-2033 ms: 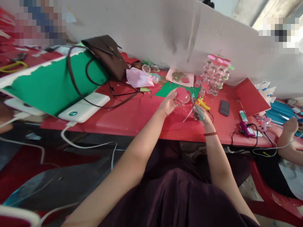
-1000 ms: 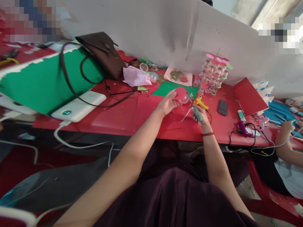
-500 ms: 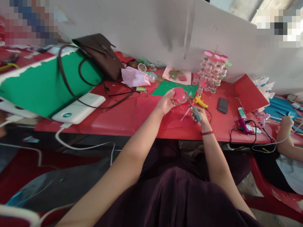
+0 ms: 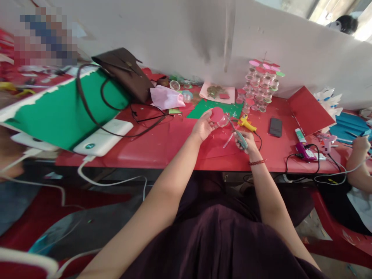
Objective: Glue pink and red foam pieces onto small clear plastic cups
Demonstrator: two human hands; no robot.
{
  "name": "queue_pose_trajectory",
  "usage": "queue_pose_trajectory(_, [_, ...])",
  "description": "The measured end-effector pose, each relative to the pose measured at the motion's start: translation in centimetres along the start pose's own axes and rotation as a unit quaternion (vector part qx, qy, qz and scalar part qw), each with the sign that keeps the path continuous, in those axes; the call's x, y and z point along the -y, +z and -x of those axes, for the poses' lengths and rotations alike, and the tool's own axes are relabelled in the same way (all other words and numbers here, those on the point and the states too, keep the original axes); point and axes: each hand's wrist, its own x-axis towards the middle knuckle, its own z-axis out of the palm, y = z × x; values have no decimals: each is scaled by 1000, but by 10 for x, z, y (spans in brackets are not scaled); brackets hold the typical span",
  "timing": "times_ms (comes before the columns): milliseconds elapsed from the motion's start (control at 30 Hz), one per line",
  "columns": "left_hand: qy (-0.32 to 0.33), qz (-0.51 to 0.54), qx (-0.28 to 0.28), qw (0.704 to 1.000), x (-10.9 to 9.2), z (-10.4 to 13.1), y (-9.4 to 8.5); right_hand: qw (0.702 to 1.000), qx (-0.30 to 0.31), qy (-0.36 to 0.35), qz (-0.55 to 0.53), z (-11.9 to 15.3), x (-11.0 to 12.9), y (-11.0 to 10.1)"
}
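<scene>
My left hand [image 4: 204,126] holds a clear plastic cup [image 4: 223,121] with a red paper disc [image 4: 217,114] on it, above the red table. In my right hand [image 4: 244,142] are scissors with grey-green handles [image 4: 241,138], their blades pointing up and left beside the cup. A red sheet [image 4: 186,137] lies under my hands, and a green sheet [image 4: 200,108] is just behind them. The yellow glue gun [image 4: 247,123] rests right behind my right hand.
A tower of clear cups [image 4: 261,87] stands at the back. Further right are a dark phone [image 4: 275,127], a purple device [image 4: 305,151] and another person's hand [image 4: 360,145]. Leftward lie a brown bag [image 4: 128,73] and a white power bank [image 4: 103,137].
The camera view has shifted slightly. The red disc has turned a little and shows more of its face. Both hands keep their holds.
</scene>
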Motion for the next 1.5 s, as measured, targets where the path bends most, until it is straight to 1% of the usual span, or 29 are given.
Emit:
queue_pose_trajectory(267, [9, 27, 8, 1000, 2, -6, -8, 1000, 8, -1, 6, 1, 0, 1])
queue_pose_trajectory(400, [22, 23, -6, 999, 2, -8, -9, 1000, 16, -4, 0, 2, 1, 3])
queue_pose_trajectory(533, [18, 15, -7, 1000, -1, -4, -6, 1000, 17, 3, -7, 4, 4, 5])
queue_pose_trajectory(767, [-11, 5, 23, 1000, -6, 12, 5, 1000, 3, 0, -5, 5, 5, 7])
queue_pose_trajectory(900, [16, 22, -10, 1000, -3, 6, 5, 1000, 7, 11, 1, 5, 6, 8])
queue_pose_trajectory(1000, [23, 40, -19, 999, 0, -2, 2, 1000, 9, 12, -1, 6, 8, 8])
queue_pose_trajectory(1100, [11, 41, -6, 999, 1, -5, -3, 1000, 10, 10, -4, 6, 8, 8])
queue_pose_trajectory(1233, [-8, 15, 26, 1000, 0, -1, -7, 1000, 15, 9, -2, 6, 6, 8])
queue_pose_trajectory(1500, [-12, 7, 38, 999, -2, 0, -8, 1000, 13, -3, 13, 4, 4, 3])
